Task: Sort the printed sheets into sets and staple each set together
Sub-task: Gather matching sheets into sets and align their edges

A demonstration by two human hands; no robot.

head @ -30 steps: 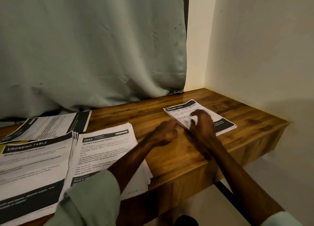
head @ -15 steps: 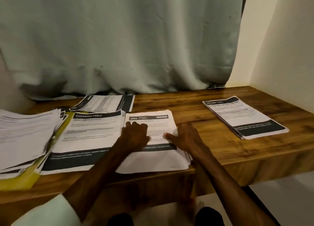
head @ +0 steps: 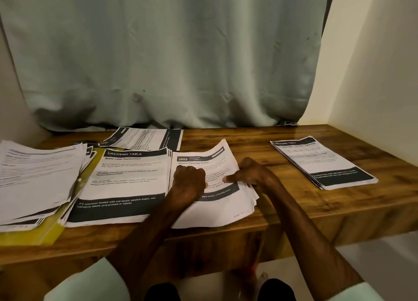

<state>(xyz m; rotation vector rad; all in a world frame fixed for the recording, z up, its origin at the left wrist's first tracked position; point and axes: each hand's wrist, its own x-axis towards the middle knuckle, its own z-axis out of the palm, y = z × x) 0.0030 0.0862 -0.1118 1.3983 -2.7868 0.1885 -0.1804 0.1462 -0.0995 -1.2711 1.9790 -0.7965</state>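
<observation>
Hands are both down on the white printed stack headed "Screen Cleaning Check" (head: 210, 212), sitting at the near edge of the brown wooden table (head: 294, 210). Left hand (head: 188, 181) is balled into a loose fist, knuckles pressing on the middle of the page. Right hand (head: 253, 174) pinches the stack's right edge, thumb flat on top and fingers tucked underneath, and the top sheet (head: 214, 156) bows upward at its far right corner.

Just left of the left hand, edge to edge with that stack, lies a second white stack titled "Dressing Table" (head: 126, 183) with a dark band across its foot. Further left, a loose, fanned pile of printed pages (head: 38, 176) rests on a yellow plastic folder (head: 45, 233). Beyond the left hand, another printed set (head: 144, 138) lies turned sideways against the pale green curtain (head: 158, 63). Well off to the right of the right hand, a neat squared set of sheets (head: 323, 162) sits alone.
</observation>
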